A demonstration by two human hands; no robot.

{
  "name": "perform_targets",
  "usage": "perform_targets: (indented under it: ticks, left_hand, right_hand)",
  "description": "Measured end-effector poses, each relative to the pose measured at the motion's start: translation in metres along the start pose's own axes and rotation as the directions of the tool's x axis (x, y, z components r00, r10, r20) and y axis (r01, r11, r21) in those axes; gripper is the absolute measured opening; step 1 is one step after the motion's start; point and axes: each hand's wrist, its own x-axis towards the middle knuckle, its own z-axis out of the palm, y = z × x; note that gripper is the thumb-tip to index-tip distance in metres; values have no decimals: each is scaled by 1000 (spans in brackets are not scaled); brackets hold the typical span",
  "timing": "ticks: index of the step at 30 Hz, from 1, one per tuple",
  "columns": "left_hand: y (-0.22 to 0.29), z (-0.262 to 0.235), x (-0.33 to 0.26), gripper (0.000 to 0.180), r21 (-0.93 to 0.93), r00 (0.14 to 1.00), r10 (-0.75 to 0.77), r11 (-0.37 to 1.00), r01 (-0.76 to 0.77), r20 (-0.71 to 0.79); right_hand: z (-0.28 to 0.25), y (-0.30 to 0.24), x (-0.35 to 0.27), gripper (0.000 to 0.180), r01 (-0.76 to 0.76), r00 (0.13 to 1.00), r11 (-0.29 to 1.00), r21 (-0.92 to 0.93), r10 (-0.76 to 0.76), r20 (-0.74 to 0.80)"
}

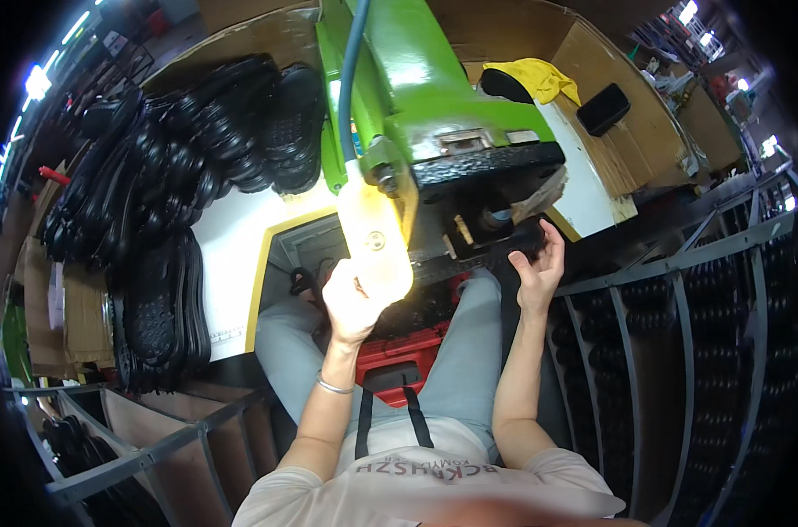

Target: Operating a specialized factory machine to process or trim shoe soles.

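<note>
The green machine point(443, 79) dominates, its head reaching over the cut-out in the white tabletop point(230, 237), whose yellow-trimmed inner edge leaves room for the seated person's legs. Along the right, a metal rack point(680, 261) holds black pieces in divided rows, likely so they stay sorted within arm's reach. Black shoe soles point(285, 123) crowd the tabletop's far left, and another stack point(158, 307) lies toward its near left corner, probably nested flat to save space. A red crate point(403, 350) sits low between the legs. By the tabletop's far right edge, a yellow cloth point(544, 79) and a black flat box point(603, 110) lie against cardboard, seemingly kept clear of the head. The brightly lit yellow block point(377, 233) is at the head's left side, over the cut-out; the left hand point(350, 303) meets its lower left edge, perhaps to steady it, though glare hides whether the fingers grip. The right hand point(539, 268) is unclenched and holds nothing visible, thumb spread, fingertips just beside a dark piece point(529, 237) under the head; contact cannot be told.
</note>
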Motion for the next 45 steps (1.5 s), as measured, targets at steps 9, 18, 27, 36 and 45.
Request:
perform_targets:
  ticks: [9, 18, 27, 36, 45]
  left_hand:
    - [10, 70, -3, 39, 320, 989, 132, 942, -105, -64]
    - [23, 33, 5, 46, 620, 933, 355, 720, -311, 56]
    - [16, -29, -5, 34, -175, 989, -112, 980, 94, -97]
    - [3, -103, -22, 32, -360, 952, -235, 920, 152, -198]
    - [-40, -134, -36, 33, 467, 960, -249, 869, 163, 128]
  right_hand:
    - [-28, 76, 6, 71, -166, 985, 898, 409, 173, 19]
    - [-22, 27, 10, 66, 17, 997, 995, 103, -10, -73]
    - [28, -19, -10, 72, 93, 994, 995, 26, -94, 56]
    - [76, -5, -44, 70, 191, 952, 978, 82, -205, 228]
    - [105, 4, -58, 63, 276, 933, 961, -26, -262, 245]
